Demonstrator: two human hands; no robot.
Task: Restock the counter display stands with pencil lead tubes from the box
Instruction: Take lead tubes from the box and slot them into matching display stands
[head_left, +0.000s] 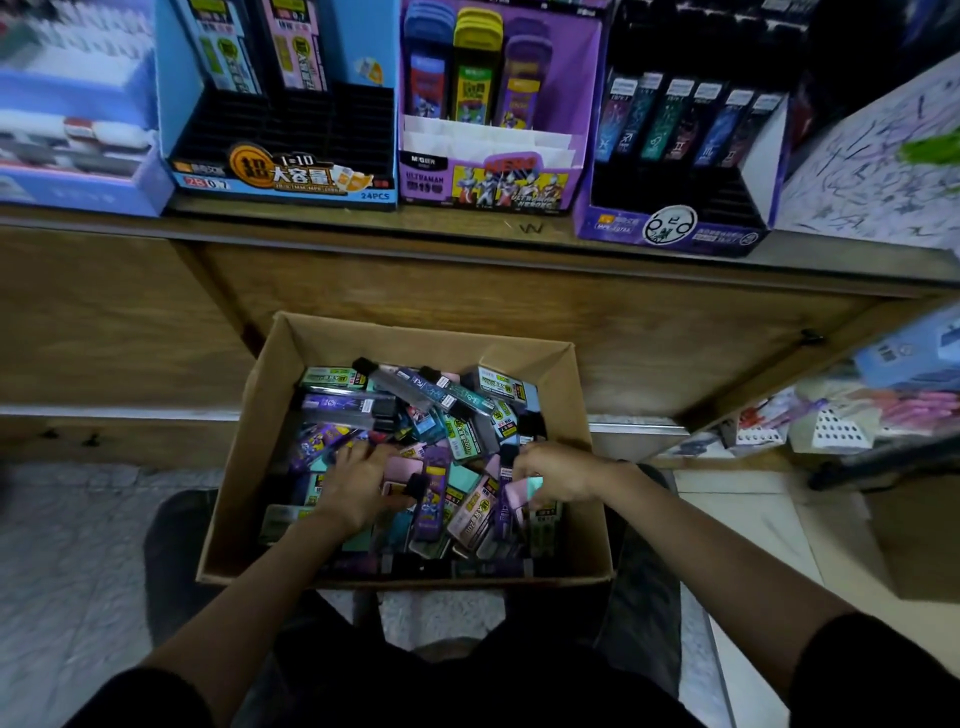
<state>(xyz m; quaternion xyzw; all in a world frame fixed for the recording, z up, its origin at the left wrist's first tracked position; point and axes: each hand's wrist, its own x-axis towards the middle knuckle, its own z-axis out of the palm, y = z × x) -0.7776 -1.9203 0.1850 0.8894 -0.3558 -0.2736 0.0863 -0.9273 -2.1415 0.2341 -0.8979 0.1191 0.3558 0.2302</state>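
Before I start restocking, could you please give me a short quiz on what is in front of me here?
1. True or false: the left hand and the right hand are both down in the cardboard box of lead tubes.
2. Of the three lead stands on the counter, which is in the middle? A. the blue stand B. the purple Ultraman stand C. the dark zodiac stand
3. Name the colours of the three rows of tubes in that middle stand.
Key: 1 true; 2 B; 3 blue, yellow, purple.
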